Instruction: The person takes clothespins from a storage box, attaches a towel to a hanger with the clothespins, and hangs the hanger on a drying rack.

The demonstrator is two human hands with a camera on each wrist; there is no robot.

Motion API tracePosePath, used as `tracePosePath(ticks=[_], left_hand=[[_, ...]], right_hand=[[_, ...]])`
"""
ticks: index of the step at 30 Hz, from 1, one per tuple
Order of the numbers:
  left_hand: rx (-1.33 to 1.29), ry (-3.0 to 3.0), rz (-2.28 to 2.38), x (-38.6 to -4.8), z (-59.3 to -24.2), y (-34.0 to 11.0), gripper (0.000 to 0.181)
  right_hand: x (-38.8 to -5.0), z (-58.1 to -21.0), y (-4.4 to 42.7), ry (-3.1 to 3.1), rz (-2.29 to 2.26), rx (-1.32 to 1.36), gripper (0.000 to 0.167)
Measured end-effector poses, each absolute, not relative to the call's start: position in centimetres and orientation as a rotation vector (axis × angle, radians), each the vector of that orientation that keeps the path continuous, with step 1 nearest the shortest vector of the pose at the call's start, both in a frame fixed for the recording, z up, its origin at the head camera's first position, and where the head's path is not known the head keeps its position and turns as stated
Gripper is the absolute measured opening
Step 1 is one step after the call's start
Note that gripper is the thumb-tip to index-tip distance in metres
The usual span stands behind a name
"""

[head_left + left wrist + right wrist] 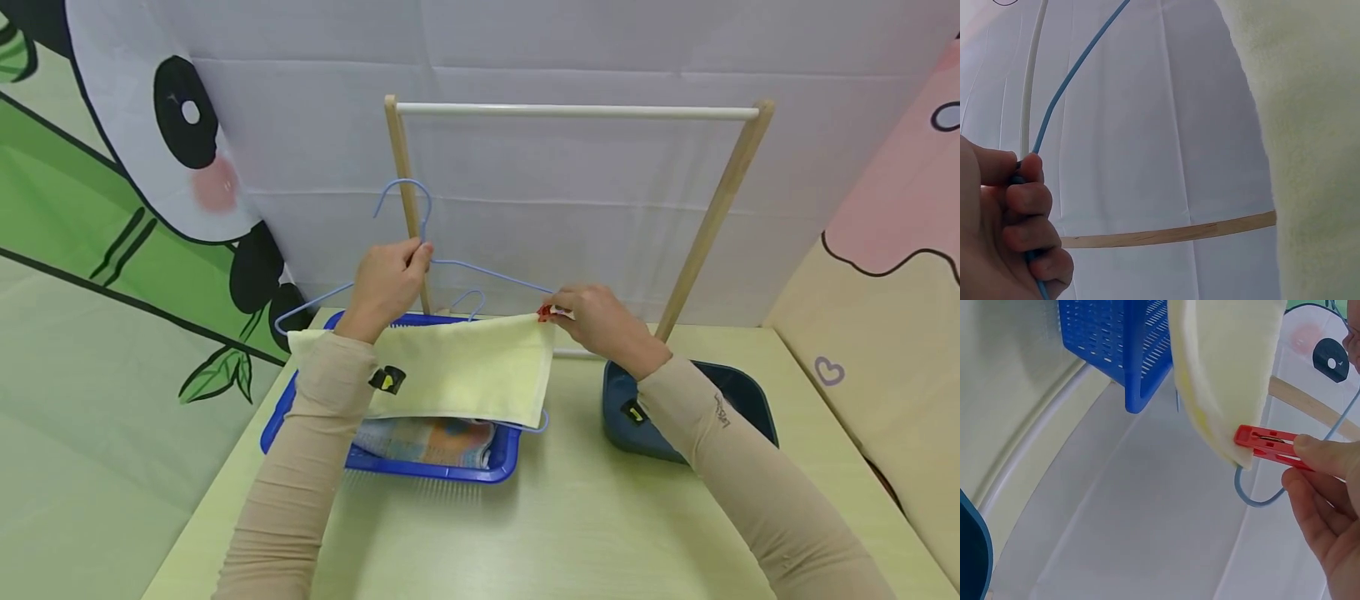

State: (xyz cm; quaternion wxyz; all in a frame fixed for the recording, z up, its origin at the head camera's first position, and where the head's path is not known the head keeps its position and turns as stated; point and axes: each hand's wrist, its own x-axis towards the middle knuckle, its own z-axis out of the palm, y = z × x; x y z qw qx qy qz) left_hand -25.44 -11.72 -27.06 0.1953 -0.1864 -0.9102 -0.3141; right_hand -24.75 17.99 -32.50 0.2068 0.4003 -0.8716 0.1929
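Note:
In the head view my left hand (390, 283) grips a blue clothes hanger (487, 272) just below its hook, fingers curled round the wire in the left wrist view. A pale yellow towel (472, 367) hangs along the hanger's lower bar. My right hand (603, 325) pinches the tails of a red clothespin (1266, 442) between thumb and fingers. The clothespin's front end is at the towel's upper right corner, close to the hanger's curved end; whether it bites the cloth is unclear. Below the towel, a blue basket (465, 475) holds a folded patterned cloth (431, 442).
Behind the hands stands a rack with a white bar (577, 110) and wooden posts (712, 221). A dark blue-green basin (731, 392) sits at right on the table (562, 533), partly behind my right forearm. Another hanger's hook (471, 293) shows by the basket's back rim.

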Motion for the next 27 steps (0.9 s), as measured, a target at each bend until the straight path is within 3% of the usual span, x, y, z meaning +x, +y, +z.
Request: tracePosePath(ticks=[12, 27], left_hand=[[-0.505, -2.567, -0.851, -25.8, -26.3, -12.0, 0.038], [-0.458, -2.573, -0.885, -25.3, -24.7, -12.7, 0.04]], right_hand=[[-24.4, -32.7, 19.1, -2.518, 0.618, 0.984, 0.045], [-24.9, -35.8, 25.7, -2.724, 0.648, 0.795, 0.02]])
